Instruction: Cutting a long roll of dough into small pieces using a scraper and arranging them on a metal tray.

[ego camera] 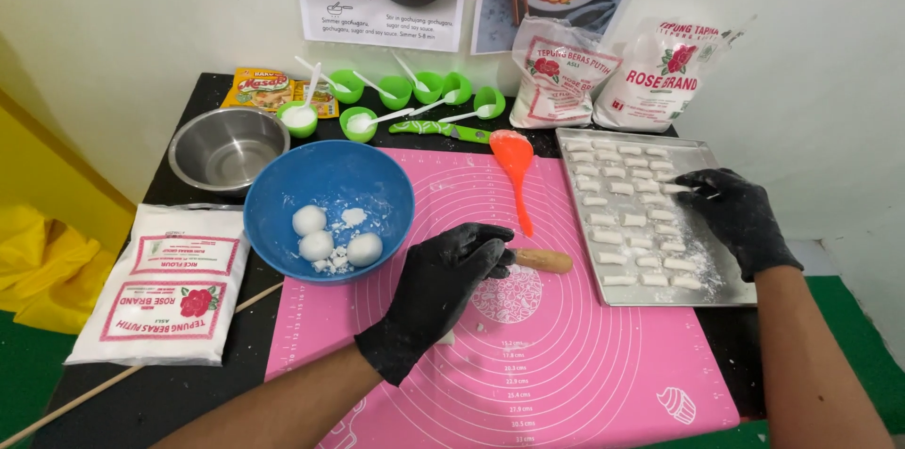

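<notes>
My left hand (438, 289), in a black glove, rests on the pink silicone mat (566, 355) and grips a wooden handle (542, 261) that pokes out to the right; what the handle belongs to is hidden under the hand. My right hand (735, 213), also gloved, reaches over the metal tray (735, 293), fingertips pinched at a small white dough piece (671, 189) among several rows of such pieces. Whether it grips the piece is unclear. A blue bowl (328, 180) left of my left hand holds three white dough balls (332, 242) and crumbs.
An orange spatula (515, 162) lies on the mat's top edge by a green-handled knife (438, 130). Behind stand a steel bowl (226, 147), several small green cups with white spoons (396, 91) and two flour bags (613, 72). Another flour bag (165, 284) and a thin stick (94, 392) lie at left.
</notes>
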